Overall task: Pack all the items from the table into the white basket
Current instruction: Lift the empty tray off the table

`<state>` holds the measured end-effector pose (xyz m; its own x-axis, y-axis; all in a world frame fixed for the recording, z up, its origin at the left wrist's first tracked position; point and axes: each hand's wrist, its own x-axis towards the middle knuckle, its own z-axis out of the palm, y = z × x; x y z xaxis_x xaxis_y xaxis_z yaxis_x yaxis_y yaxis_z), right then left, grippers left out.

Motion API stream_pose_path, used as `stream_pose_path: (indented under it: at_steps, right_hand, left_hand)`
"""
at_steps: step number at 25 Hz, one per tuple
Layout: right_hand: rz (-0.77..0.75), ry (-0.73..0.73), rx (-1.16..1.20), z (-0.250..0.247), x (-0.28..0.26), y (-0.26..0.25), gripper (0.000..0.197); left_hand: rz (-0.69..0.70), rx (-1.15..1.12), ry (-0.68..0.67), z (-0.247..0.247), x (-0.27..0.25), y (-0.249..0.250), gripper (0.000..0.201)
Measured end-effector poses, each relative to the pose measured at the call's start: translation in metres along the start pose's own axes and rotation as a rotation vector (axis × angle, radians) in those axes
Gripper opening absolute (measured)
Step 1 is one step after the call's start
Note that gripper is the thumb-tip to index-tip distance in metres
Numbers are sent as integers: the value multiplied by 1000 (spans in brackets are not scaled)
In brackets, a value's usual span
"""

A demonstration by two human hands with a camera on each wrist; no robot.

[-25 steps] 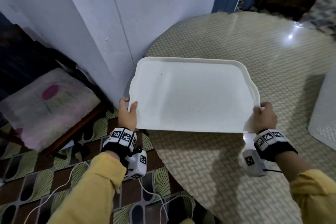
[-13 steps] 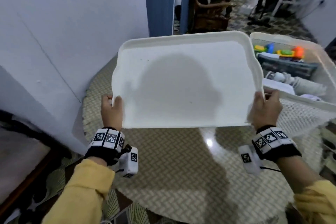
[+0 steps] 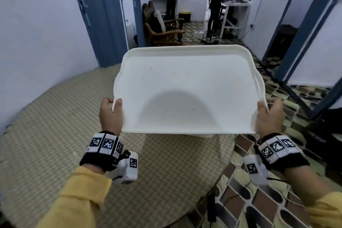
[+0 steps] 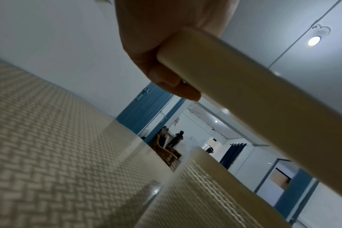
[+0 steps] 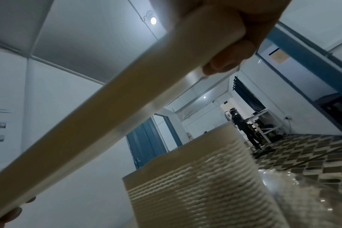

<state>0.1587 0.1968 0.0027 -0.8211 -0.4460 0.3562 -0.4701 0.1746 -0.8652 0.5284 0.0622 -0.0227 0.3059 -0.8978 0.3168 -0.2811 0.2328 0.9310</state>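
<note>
I hold a large white tray (image 3: 185,89) level in the air, empty on top. My left hand (image 3: 111,114) grips its near left corner, thumb on top and fingers under the rim. My right hand (image 3: 269,116) grips the near right corner the same way. The tray covers the white basket, of which only a sliver (image 3: 200,135) shows below its near edge in the head view. The wrist views show the tray's rim (image 4: 254,86) (image 5: 107,108) just above the basket's woven wall (image 4: 195,192) (image 5: 195,185).
The round table (image 3: 55,116) with its herringbone cover spreads left and in front; its edge curves off at the lower right over the patterned floor tiles (image 3: 259,200). Beyond stand a wooden chair (image 3: 162,31), blue door frames and two people (image 3: 215,2) in the back room.
Both hands have carried the tray from the table's left side, by the wall, rightward and over the basket. The basket's contents, seen half a second ago, are now hidden under it.
</note>
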Motion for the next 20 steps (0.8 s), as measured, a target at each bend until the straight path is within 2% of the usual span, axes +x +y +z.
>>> stream_pose_path:
  at_steps: [4, 8, 13, 20]
  right_hand:
    - [33, 1, 2, -38, 33, 26, 22]
    - [109, -26, 22, -37, 56, 43, 22]
    - [75, -92, 27, -2, 88, 57, 20]
    - [1, -250, 47, 81, 156, 62, 17]
  left_hand:
    - [-24, -6, -32, 48, -25, 18, 13]
    - [-62, 13, -22, 73, -25, 25, 13]
    - [-127, 27, 21, 88, -13, 13, 14]
    - [-198, 79, 186, 117, 6, -3, 15]
